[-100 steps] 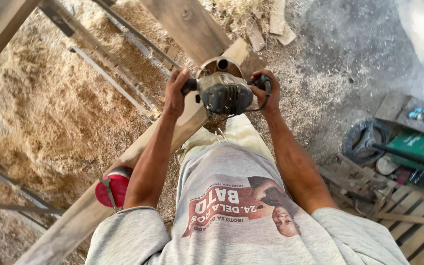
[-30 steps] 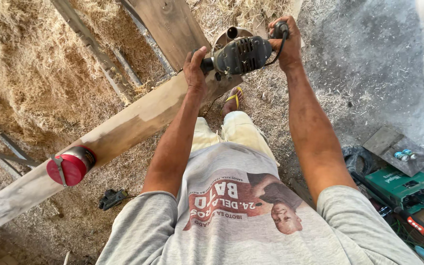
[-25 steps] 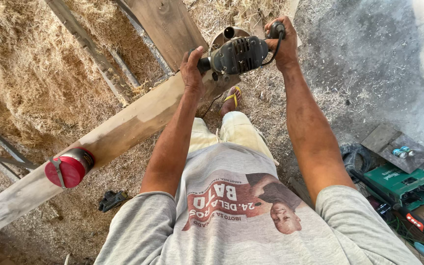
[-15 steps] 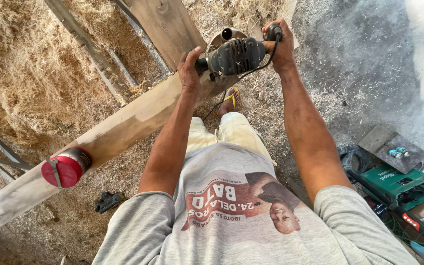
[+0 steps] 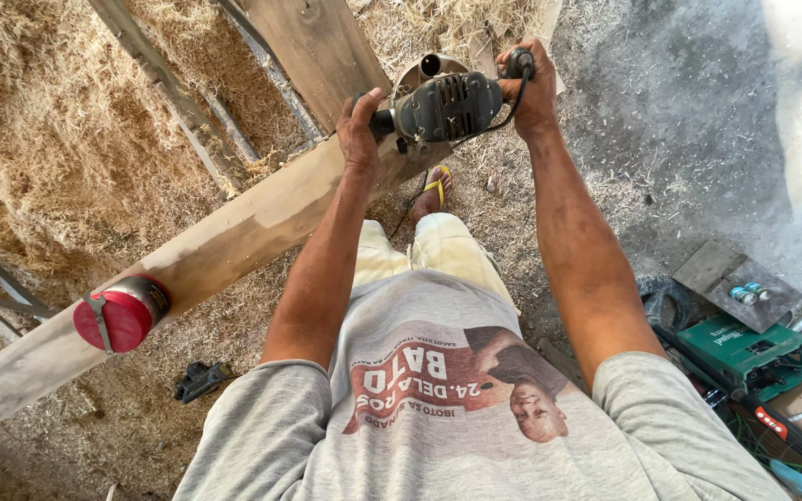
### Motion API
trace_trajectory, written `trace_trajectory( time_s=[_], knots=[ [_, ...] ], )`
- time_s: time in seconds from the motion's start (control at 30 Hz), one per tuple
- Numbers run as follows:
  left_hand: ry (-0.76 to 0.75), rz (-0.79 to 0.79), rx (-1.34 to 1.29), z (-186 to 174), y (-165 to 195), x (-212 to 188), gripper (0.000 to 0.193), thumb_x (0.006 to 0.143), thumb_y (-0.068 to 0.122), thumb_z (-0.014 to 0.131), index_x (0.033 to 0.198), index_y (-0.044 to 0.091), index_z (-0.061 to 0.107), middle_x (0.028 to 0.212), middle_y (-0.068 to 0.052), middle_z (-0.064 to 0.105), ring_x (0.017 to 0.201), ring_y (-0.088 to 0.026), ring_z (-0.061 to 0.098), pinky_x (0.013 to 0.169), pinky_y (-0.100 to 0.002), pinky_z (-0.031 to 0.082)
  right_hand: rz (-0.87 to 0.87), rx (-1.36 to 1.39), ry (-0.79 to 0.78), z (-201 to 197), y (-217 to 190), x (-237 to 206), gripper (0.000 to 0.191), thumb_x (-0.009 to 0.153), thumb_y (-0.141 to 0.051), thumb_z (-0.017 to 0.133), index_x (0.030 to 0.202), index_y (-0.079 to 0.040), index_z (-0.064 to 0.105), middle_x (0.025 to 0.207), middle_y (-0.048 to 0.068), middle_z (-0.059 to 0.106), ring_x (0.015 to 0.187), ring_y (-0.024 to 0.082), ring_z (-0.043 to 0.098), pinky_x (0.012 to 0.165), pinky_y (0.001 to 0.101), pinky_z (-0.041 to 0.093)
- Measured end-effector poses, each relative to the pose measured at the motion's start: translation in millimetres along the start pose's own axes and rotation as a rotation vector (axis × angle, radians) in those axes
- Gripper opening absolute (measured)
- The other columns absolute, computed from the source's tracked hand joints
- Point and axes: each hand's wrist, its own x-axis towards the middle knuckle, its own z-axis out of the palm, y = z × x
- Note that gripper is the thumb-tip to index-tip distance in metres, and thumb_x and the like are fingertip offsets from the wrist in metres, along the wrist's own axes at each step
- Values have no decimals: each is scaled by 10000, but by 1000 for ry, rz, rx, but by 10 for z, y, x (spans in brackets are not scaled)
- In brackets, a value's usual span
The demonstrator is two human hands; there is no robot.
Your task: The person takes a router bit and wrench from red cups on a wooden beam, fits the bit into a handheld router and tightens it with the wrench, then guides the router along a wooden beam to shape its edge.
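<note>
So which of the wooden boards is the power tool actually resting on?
The long pale beam running diagonally from lower left, with the red-capped can on it. Both hands, left and right, press the power tool onto its upper end. The darker plank lies beyond, untouched.

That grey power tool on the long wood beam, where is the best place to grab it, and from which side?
Best by its two side handles, one hand on each, from above. The power tool lies across the beam with a handle sticking out on each side. The left hand wraps the near-side handle and the right hand wraps the far one, where the cord leaves. The middle is bulky motor housing, too fat to grip.
</note>
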Motion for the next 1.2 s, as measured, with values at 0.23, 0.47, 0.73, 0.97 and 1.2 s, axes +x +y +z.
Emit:
trace_trajectory(
  time_s=[0.23,0.47,0.73,0.97,1.2],
  knots=[
    [45,-3,-40,-24,8,-30,504,667,503,797,1004,151,668,856,-10,645,792,-143,637,685,-349,524,62,27,17,52,13,94,319,752,13,786,877,-157,547,945,4,598,854,152,586,690,327,618],
    [25,50,-22,-25,21,-1,491,718,512,796,981,116,671,814,-22,583,741,-154,577,626,-355,452,40,-89,-46,72,-52,61,310,784,-63,820,989,-173,616,951,-17,585,841,131,597,669,288,608],
    [1,30,-61,21,36,-56,476,726,491,802,978,107,676,867,8,603,765,-119,574,640,-299,497,55,-49,-70,-59,-1,-4,222,845,-90,797,1015,-136,662,948,3,568,825,147,578,645,282,573],
    [-164,24,-78,326,-171,-161,456,767,439,807,990,79,638,891,-46,604,759,-157,598,665,-341,519,31,-87,83,-538,195,-405,236,795,-48,816,972,-113,675,946,14,671,778,132,590,638,282,518],
    [-135,-27,-12,1124,-944,-552,554,771,448,818,1099,35,648,1005,-81,602,890,-166,588,785,-346,509,59,-154,172,-1772,406,-679,330,709,45,770,1011,-55,682,953,27,675,856,125,612,729,250,503]
  ],
)
